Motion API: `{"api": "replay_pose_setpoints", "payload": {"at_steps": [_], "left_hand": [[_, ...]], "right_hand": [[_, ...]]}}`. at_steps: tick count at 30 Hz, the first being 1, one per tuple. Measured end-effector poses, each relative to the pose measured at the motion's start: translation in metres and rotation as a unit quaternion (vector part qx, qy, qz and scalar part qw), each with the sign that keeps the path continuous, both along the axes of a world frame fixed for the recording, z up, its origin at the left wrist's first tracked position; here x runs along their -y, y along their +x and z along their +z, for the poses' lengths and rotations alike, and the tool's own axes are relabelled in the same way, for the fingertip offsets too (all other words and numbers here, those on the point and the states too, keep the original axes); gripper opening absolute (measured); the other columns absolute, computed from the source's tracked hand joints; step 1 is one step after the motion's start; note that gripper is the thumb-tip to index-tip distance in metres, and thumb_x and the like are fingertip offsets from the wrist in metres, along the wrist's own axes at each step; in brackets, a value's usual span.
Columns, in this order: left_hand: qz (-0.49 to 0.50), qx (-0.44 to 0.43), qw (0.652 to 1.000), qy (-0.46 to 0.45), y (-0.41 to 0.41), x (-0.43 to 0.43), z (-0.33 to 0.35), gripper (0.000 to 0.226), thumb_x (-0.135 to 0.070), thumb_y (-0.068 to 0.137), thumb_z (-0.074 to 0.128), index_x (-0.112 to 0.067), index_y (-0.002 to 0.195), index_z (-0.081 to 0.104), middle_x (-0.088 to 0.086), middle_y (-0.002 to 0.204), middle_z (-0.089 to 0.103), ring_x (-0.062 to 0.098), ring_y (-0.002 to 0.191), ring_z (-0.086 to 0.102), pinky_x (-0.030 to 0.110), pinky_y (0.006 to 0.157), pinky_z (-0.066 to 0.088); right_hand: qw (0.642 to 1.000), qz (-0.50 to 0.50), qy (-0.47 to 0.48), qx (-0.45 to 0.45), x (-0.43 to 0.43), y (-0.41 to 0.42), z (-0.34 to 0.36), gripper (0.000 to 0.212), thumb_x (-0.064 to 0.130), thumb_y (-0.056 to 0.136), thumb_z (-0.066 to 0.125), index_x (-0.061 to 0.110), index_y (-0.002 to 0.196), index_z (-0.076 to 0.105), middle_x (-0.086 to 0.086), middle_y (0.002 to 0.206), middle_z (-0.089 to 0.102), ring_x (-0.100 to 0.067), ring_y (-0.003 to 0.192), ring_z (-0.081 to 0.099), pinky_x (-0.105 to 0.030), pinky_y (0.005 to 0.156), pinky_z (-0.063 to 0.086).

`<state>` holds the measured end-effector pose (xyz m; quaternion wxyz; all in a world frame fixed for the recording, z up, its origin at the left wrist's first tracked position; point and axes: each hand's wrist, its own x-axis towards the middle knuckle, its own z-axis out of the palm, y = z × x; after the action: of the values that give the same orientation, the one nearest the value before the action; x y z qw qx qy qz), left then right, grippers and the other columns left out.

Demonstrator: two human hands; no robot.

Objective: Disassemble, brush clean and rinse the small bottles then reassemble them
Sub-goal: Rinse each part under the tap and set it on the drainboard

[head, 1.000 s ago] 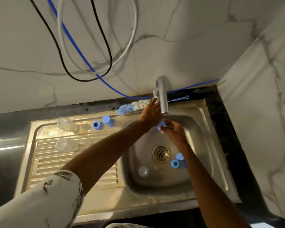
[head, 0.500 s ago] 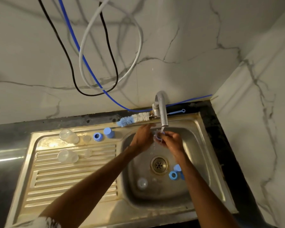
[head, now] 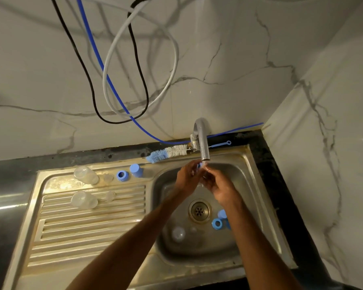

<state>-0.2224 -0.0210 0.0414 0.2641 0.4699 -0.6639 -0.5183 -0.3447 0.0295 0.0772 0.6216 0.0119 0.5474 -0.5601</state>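
Rinsing blue cap [head: 199,165]: I am pinching it between left grip [head: 187,176] and right grip [head: 220,189], tap [head: 203,147] just above; probably light, slippery, rim-hold advised.

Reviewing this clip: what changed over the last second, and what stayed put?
The left hand came down from the tap's base to join the right hand; both now hold the blue piece under the spout. The bottle brush, the drainboard parts and those in the basin stayed put.
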Motion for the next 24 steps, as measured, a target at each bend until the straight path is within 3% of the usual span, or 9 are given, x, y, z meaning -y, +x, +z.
{"api": "replay_pose_setpoints", "payload": {"at_steps": [2, 4, 8, 10, 12, 14, 16, 20, 24], "left_hand": [[-0.012, 0.017, 0.999, -0.042, -0.004, -0.001, 0.004, 0.015, -0.019, 0.103, 0.058, -0.009, 0.112, 0.065, -0.002, 0.094, 0.069, -0.001, 0.083, 0.068, 0.019, 0.072, 0.054], [-0.036, 0.03, 0.996, -0.079, -0.004, 0.0, 0.008, 0.011, -0.012, 0.102, 0.058, -0.004, 0.104, 0.066, 0.0, 0.089, 0.068, 0.001, 0.079, 0.067, 0.017, 0.07, 0.053], [-0.029, 0.059, 0.993, -0.097, 0.005, 0.005, 0.016, 0.017, -0.022, 0.1, 0.063, -0.017, 0.116, 0.067, -0.011, 0.1, 0.068, -0.008, 0.084, 0.064, 0.011, 0.071, 0.051], [-0.02, 0.064, 0.994, -0.087, 0.009, 0.007, 0.014, 0.021, -0.023, 0.098, 0.065, -0.02, 0.119, 0.063, -0.009, 0.105, 0.068, -0.005, 0.087, 0.064, 0.016, 0.075, 0.055], [-0.003, 0.041, 0.997, -0.072, 0.011, 0.006, 0.011, 0.017, -0.022, 0.099, 0.064, -0.017, 0.116, 0.061, -0.002, 0.1, 0.07, 0.002, 0.086, 0.069, 0.023, 0.075, 0.059], [0.019, 0.043, 0.997, -0.067, 0.01, 0.003, 0.009, 0.016, -0.018, 0.099, 0.065, -0.014, 0.113, 0.06, -0.004, 0.092, 0.068, -0.003, 0.083, 0.068, 0.015, 0.072, 0.056], [0.019, 0.047, 0.996, -0.071, 0.007, 0.002, 0.006, 0.021, -0.016, 0.096, 0.068, -0.015, 0.116, 0.06, -0.006, 0.096, 0.068, -0.005, 0.087, 0.066, 0.013, 0.075, 0.053], [0.013, 0.017, 1.0, -0.021, 0.0, 0.001, -0.001, 0.026, -0.019, 0.095, 0.068, -0.021, 0.12, 0.062, -0.004, 0.108, 0.072, 0.007, 0.099, 0.071, 0.035, 0.089, 0.06], [-0.029, 0.03, 0.999, 0.013, -0.002, 0.007, -0.006, 0.031, -0.009, 0.092, 0.069, -0.019, 0.12, 0.061, 0.0, 0.112, 0.071, 0.011, 0.101, 0.071, 0.038, 0.09, 0.061]], "right_hand": [[0.995, -0.045, 0.029, 0.086, 0.0, 0.0, 0.002, 0.016, 0.009, 0.095, 0.064, 0.003, 0.108, 0.071, -0.019, 0.109, 0.074, -0.025, 0.094, 0.073, -0.037, 0.091, 0.058], [0.989, -0.07, 0.051, 0.119, 0.001, 0.002, 0.0, 0.02, 0.008, 0.096, 0.063, 0.001, 0.113, 0.068, -0.02, 0.114, 0.072, -0.025, 0.091, 0.073, -0.036, 0.09, 0.058], [0.995, -0.05, 0.037, 0.076, 0.003, 0.009, 0.0, 0.014, 0.011, 0.09, 0.073, 0.005, 0.102, 0.069, -0.017, 0.1, 0.076, -0.027, 0.092, 0.073, -0.041, 0.093, 0.058], [0.999, -0.011, 0.024, -0.023, 0.005, 0.012, -0.001, 0.02, 0.014, 0.084, 0.079, 0.006, 0.101, 0.07, -0.016, 0.099, 0.077, -0.027, 0.093, 0.074, -0.038, 0.087, 0.06], [0.977, 0.069, 0.017, -0.203, 0.006, 0.013, -0.003, 0.016, 0.019, 0.084, 0.08, 0.013, 0.096, 0.072, -0.012, 0.097, 0.078, -0.021, 0.086, 0.076, -0.032, 0.075, 0.061], [0.911, 0.158, 0.002, -0.38, 0.006, 0.011, -0.004, 0.006, 0.019, 0.089, 0.076, 0.019, 0.087, 0.07, -0.008, 0.09, 0.076, -0.015, 0.076, 0.072, -0.026, 0.067, 0.058], [0.842, 0.212, -0.032, -0.494, 0.005, 0.008, -0.006, 0.005, 0.017, 0.091, 0.074, 0.016, 0.086, 0.071, -0.001, 0.081, 0.073, -0.007, 0.068, 0.067, -0.019, 0.061, 0.052], [0.78, 0.21, -0.081, -0.584, -0.001, 0.004, -0.012, 0.005, 0.016, 0.093, 0.072, 0.011, 0.092, 0.073, 0.008, 0.078, 0.067, 0.003, 0.068, 0.062, -0.006, 0.062, 0.048], [0.8, 0.166, -0.07, -0.573, -0.007, 0.007, -0.02, 0.011, 0.025, 0.096, 0.068, 0.019, 0.088, 0.069, 0.012, 0.073, 0.067, 0.002, 0.065, 0.066, -0.013, 0.06, 0.052]]}}
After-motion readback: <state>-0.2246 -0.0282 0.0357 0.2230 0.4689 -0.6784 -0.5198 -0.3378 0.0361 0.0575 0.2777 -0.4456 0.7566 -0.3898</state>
